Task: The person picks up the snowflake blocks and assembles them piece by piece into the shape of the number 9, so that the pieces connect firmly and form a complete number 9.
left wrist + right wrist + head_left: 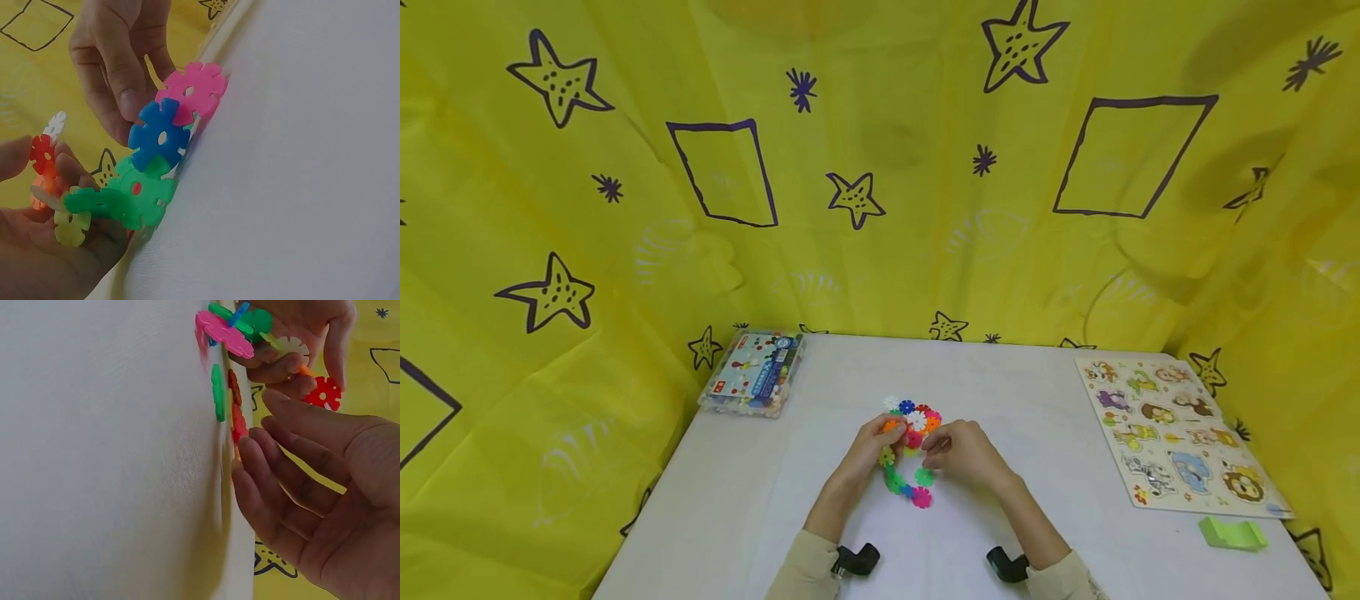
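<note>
A curved chain of interlocking plastic snowflake discs (895, 481) hangs from my left hand (861, 454). In the right wrist view, its thumb and fingers pinch the chain around a red disc (324, 394). Green, blue and pink discs (194, 90) form the chain's lower end, close above the tabletop. My right hand (967, 454) is just right of the chain, its fingers loosely bent with nothing visible between them and the thumb (312, 422). A loose green disc (924, 477) lies near that hand. More coloured discs (907, 407) lie behind both hands, partly hidden.
On the white table (737, 508), a clear box with a printed label (756, 375) stands back left. An animal picture board (1180, 433) lies at the right, with a light green block (1232, 533) in front of it. A yellow patterned curtain (887, 275) surrounds the table.
</note>
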The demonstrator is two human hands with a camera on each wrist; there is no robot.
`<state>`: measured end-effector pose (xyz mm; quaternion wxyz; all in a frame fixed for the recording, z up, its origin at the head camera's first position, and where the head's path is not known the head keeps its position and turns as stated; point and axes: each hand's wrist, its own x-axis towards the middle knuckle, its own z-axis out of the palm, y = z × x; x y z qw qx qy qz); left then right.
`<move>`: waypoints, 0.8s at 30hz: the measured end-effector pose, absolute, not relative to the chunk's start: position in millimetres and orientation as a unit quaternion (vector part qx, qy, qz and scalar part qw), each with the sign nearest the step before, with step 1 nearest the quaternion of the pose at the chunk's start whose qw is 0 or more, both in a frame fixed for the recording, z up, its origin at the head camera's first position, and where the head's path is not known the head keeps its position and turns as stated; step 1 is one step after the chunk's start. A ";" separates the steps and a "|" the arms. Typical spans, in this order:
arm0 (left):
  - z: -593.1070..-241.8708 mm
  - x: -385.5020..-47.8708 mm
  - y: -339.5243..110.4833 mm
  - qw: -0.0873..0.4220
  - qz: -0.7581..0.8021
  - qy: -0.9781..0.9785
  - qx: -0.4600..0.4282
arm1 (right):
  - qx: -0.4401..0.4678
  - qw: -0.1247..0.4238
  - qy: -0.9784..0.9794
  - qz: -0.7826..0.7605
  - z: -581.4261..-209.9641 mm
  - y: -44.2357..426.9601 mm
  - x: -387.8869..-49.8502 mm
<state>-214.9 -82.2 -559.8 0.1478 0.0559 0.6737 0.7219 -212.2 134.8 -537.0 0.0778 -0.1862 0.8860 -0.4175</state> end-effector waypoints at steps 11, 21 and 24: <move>-559.3 -214.5 -82.6 0.148 0.718 0.678 0.059 | -0.254 0.111 0.890 -0.362 -541.5 129.5 -206.7; -560.5 -216.4 -82.8 0.146 0.737 0.657 0.059 | -0.240 0.062 0.893 -0.375 -538.6 133.0 -208.4; -560.8 -216.9 -82.4 0.149 0.745 0.648 0.057 | -0.233 0.034 0.893 -0.384 -537.1 134.6 -209.7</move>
